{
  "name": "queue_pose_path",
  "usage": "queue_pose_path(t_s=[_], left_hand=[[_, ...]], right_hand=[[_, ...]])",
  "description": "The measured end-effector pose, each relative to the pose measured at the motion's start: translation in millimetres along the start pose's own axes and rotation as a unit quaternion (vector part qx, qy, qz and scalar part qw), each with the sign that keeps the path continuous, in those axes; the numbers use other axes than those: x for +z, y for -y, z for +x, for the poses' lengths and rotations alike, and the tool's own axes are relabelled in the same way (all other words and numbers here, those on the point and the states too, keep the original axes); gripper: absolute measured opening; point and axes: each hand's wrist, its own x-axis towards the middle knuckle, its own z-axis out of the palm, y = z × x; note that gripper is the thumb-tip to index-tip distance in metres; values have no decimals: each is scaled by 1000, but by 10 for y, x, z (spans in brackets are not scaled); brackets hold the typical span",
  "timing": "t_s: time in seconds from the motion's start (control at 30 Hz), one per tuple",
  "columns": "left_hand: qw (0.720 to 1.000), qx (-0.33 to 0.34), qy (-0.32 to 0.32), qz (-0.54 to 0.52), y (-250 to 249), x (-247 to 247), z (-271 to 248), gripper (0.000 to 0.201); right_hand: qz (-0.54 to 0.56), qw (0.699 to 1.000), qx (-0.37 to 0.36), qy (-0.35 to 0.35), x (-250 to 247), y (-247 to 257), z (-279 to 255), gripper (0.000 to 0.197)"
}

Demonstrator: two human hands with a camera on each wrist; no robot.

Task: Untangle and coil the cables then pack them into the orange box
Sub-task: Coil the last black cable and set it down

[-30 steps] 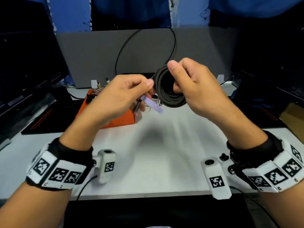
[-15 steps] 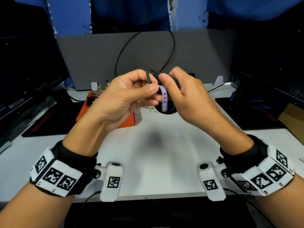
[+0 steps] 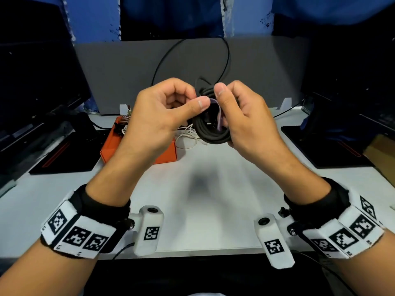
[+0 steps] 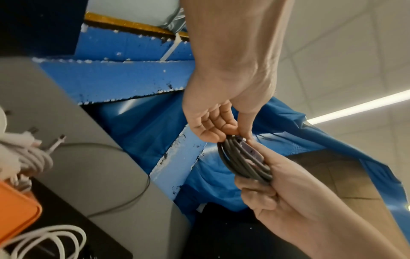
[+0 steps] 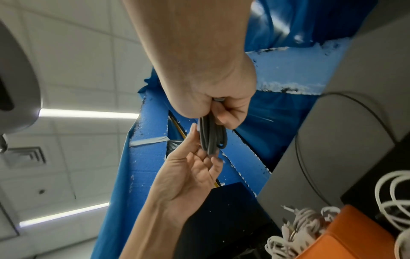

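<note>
On the white table (image 3: 213, 210) I see the orange rectangular box (image 3: 136, 150) holding coiled white cables (image 5: 306, 226). Above it, my right hand (image 3: 241, 116) grips the coiled dark grey cable (image 3: 211, 135); my left hand (image 3: 162, 116) pinches its lilac strap (image 3: 218, 112)

The head camera looks forward and down from above at a white table (image 3: 205, 210), with both hands raised close in front of it. Each wrist camera sits close under its own forearm and looks up along the hand toward the ceiling. All three views share the dark cable coil (image 3: 210, 135) (image 4: 244, 163) (image 5: 210, 138) and the orange box (image 3: 111, 146) (image 4: 15, 210) (image 5: 355, 236), which looks blurred at the wrist views' edges.
</note>
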Motion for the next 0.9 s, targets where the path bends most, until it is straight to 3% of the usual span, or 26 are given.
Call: queue_pose_path(t_s=[0.27,0.33,0.4,0.5,0.6,0.73,0.9], left_hand=[[984,38,-26,173,160,73,-7,38],[993,-1,17,121,193,44,23,46],[995,9,70,70,193,28,25,51],[991,41,117,56,160,6,20,41],[991,34,112,64,147,18,1,25],[977,52,127,165,151,-1,-23,7],[970,40,132,198,117,70,-34,30]], right_hand=[[59,998,1,-16,41,52,-25,43],[40,999,-21,9,64,44,-52,41],[23,998,-38,45,92,55,-93,37],[20,996,-47,77,86,77,-102,35],[19,995,-42,93,25,81,-64,37],[15,995,-7,101,-65,89,-3,38],[52,995,37,77,-153,-6,116,39]])
